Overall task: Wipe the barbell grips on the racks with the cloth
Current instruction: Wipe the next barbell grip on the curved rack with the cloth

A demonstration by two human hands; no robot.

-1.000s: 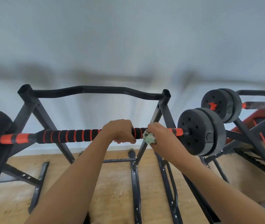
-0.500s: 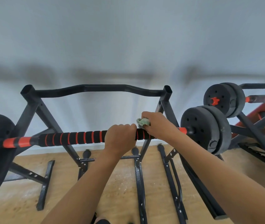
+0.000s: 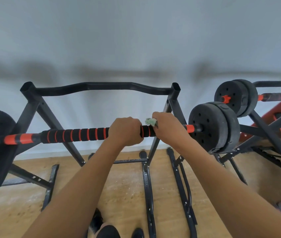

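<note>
The barbell [image 3: 24, 138] lies across the black rack [image 3: 102, 87], its black-and-orange foam grip [image 3: 78, 134] running level. The left hand [image 3: 125, 130] is curled tight round the grip near the barbell's middle. Just beside it, toward the barbell's right-end plates [image 3: 210, 127], the right hand [image 3: 168, 128] clamps the crumpled pale green cloth [image 3: 150, 121] onto the top of the grip. The 2 hands are close but apart. A 2nd barbell [image 3: 235, 97] sits beyond those plates. The wooden floor [image 3: 127, 182] lies below the barbell.
</note>
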